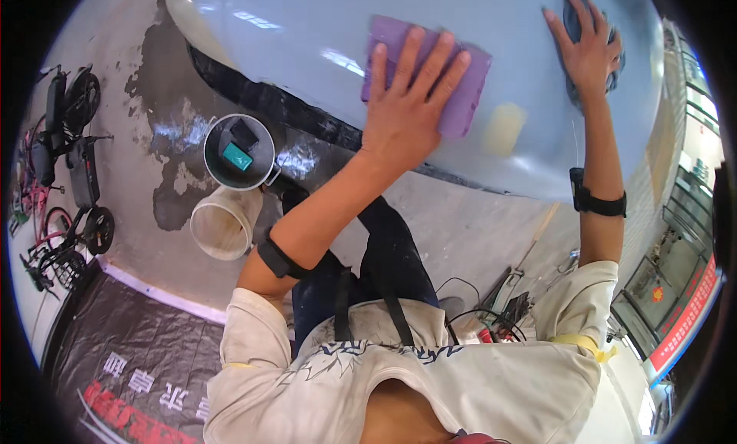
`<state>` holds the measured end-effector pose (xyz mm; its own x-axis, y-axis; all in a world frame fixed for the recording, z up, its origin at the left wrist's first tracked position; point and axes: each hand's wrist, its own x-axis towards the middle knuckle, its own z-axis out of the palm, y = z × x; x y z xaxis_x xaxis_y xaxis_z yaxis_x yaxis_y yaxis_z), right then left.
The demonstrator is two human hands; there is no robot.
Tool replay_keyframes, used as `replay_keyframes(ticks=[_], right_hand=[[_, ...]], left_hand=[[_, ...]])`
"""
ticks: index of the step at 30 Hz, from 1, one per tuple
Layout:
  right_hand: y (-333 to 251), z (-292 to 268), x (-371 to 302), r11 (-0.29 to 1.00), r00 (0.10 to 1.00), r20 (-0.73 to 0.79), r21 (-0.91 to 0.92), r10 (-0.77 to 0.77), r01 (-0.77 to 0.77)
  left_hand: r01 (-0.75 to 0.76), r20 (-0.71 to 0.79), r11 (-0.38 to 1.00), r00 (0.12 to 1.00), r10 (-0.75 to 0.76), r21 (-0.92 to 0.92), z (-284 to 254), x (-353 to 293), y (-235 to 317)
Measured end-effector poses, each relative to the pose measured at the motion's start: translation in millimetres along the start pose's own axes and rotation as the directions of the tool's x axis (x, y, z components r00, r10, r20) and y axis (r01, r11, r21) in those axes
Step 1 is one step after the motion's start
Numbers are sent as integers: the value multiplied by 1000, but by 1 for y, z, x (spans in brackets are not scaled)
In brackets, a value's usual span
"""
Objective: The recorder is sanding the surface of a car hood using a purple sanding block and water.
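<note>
Two cloths were counted on the pale blue car panel (307, 29): one purple cloth (468, 91) near its middle and one dark blue cloth (572, 21) towards its upper right edge. The purple cloth was pressed flat under the left hand (403, 110), the grip released and the fingers spread wide. The dark blue cloth was covered likewise by the right hand (587, 52), palm down, fingers splayed. Two buckets were seen on the wet floor (138, 160), one grey bucket (239, 152) and one cream bucket (223, 223).

A grey bucket (238, 152) and a white bucket (223, 223) sit on the wet concrete floor (138, 98), with parked bicycles (65, 175) well apart at left.
</note>
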<state>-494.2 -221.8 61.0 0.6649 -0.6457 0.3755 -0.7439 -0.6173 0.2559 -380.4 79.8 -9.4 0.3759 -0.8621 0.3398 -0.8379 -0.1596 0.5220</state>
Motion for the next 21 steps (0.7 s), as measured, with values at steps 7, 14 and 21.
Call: replay_keyframes(ticks=[7,14,21], right_hand=[[50,-8,-11,966,989,-84,220,-122,138],[35,-16,-37,778,914,66,551,-401,301],[50,-21,-45,541,749,-214,572,-627,616]], left_hand=[[-22,138,990,990,2,143,30,-28,61],[-85,168,964,985,43,250,50,-47,87],[-84,172,963,984,40,256,50,-46,98]])
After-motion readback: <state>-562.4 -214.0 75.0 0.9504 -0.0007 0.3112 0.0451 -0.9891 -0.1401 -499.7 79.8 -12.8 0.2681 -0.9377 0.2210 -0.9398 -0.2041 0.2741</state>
